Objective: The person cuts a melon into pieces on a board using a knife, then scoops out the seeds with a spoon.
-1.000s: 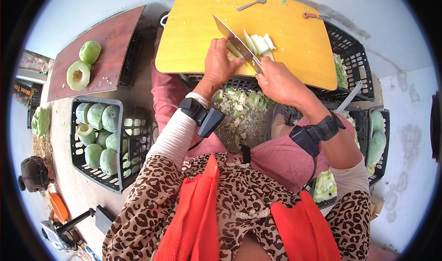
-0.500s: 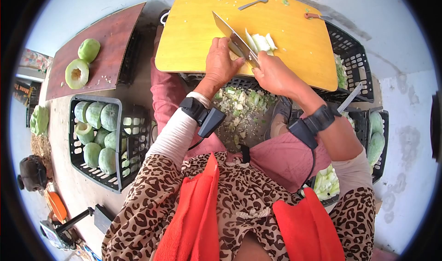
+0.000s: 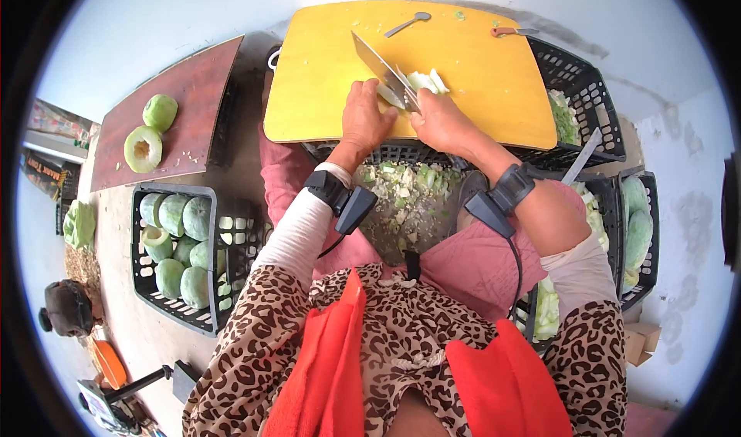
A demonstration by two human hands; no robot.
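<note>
On the yellow board [image 3: 324, 74], my right hand [image 3: 444, 121] is wrapped round the handle of a broad cleaver [image 3: 377, 61]. The cleaver's blade stands on edge, slanting away to the upper left. Just left of the blade, the closed fingers of my left hand [image 3: 366, 118] press on a pale piece of melon [image 3: 388, 96], partly hidden by the hand and blade. White-green cut slices [image 3: 427, 82] lie right of the blade, close to my right hand.
A spoon [image 3: 407, 23] and a small knife [image 3: 513, 32] lie on the board's far side. Two peeled melons [image 3: 143, 149] rest on a brown board at left. Black crates [image 3: 174, 190] hold melons and scraps. Another blade [image 3: 583, 158] sticks up at right. Scraps [image 3: 401, 198] lie below.
My view has tilted, so the board and hands sit lower in the picture. The cleaver has shifted slightly against the melon piece; both hands keep their holds.
</note>
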